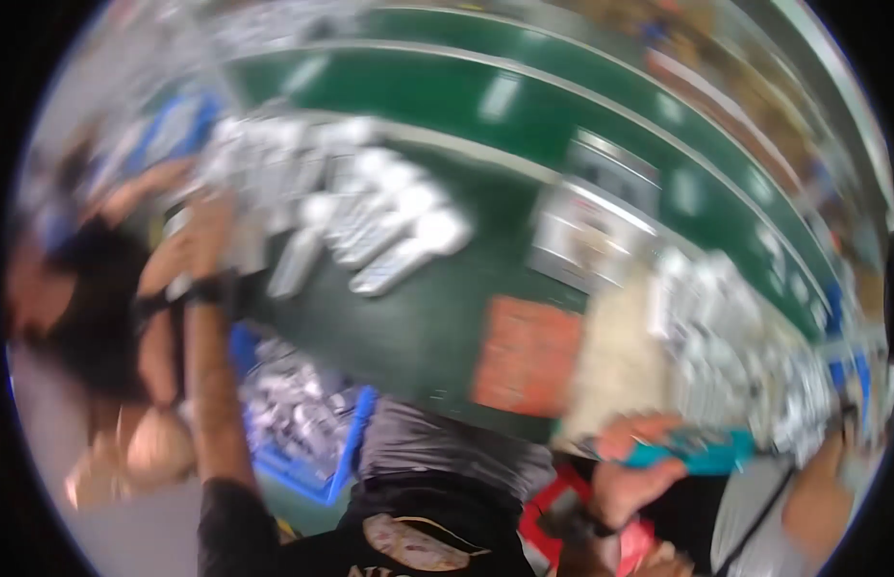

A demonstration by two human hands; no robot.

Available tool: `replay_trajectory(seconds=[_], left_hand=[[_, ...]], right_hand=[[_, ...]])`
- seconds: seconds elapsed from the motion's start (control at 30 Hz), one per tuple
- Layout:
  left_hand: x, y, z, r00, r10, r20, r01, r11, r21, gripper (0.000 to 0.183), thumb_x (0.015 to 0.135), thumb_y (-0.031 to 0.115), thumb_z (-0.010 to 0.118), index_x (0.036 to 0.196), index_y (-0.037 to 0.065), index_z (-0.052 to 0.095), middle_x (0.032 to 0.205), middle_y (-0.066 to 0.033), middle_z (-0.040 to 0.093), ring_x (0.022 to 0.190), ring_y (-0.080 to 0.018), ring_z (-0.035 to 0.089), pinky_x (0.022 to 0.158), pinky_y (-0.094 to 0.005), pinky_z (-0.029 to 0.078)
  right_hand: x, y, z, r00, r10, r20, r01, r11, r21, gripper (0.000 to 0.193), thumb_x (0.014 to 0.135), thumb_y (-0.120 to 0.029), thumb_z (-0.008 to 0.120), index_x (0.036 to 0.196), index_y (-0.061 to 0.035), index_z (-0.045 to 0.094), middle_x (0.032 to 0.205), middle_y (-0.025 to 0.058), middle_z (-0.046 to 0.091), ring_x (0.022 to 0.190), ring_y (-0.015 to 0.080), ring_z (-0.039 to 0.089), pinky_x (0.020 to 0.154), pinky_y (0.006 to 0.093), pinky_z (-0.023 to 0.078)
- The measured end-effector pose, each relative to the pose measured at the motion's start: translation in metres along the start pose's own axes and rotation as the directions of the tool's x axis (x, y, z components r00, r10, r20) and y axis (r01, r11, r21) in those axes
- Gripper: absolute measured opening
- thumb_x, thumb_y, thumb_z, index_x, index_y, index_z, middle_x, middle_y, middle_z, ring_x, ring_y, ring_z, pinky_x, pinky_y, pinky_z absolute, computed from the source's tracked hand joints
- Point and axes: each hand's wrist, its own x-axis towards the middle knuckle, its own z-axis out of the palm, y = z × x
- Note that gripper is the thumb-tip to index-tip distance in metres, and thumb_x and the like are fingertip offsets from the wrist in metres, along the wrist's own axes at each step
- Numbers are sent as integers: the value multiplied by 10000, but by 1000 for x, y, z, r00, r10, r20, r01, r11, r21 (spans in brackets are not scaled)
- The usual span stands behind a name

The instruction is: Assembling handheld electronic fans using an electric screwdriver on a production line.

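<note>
A smooth, dark green tabletop (399, 332) is flanked on its far side by long, glossy green strips (399, 82), divided by a narrow pale rail (456, 55). Whitish light patches (502, 96) are reflected there; brownish background shapes (735, 91) are blurred beyond recognition.

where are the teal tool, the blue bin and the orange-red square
Teal tool (713, 450), head view: its uncovered body.
Blue bin (350, 446), head view: its right wall.
Orange-red square (528, 356), head view: its middle.

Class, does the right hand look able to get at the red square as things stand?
Likely yes: only a flat beige sheet shows between the right hand and the red square, though that hand grips a teal tool.
</note>
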Motion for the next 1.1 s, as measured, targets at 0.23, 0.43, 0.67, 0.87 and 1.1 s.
replay_trajectory(seconds=[0.23,0.43,0.67,0.87,1.1], left_hand=[[8,89,-520,919,22,-393,-347,-427,-835,287,895,121,664,1145,-18,639,1088,-170,660,1026,-288,639,893,-351,506],[-15,221,-706,645,8,-764,-640,-541,-546,261,894,288,646,893,27,631,783,-166,633,718,-340,630,637,-425,515],[-12,414,-745,606,-76,-792,-665,498,-556,337,848,400,593,918,71,613,950,-97,615,886,-267,612,771,-412,498],[-33,317,-754,839,-19,-544,-512,-369,-776,357,805,330,634,1039,61,608,964,-98,594,852,-286,593,712,-443,474],[-30,172,-649,675,330,-661,-267,-726,-634,295,825,302,663,987,59,623,817,-164,627,811,-405,622,717,-490,487]], right_hand=[[-2,-19,-13,989,10,147,11,990,-138,690,842,-651,640,1002,1,484,672,77,512,588,191,532,528,306,434],[-14,-21,-12,992,5,130,3,998,-59,705,819,-605,706,1039,31,496,697,93,529,622,209,552,541,327,443],[-39,-28,-26,999,11,42,-4,987,-161,730,794,-634,718,1008,29,501,693,101,548,573,189,542,524,306,456],[-25,-28,-40,999,-32,7,33,985,-172,732,818,-647,680,1016,33,494,657,76,520,560,183,532,514,298,441],[-3,-23,-33,997,-47,55,60,964,-259,775,851,-676,611,1086,55,515,647,68,517,544,172,518,505,293,431]])
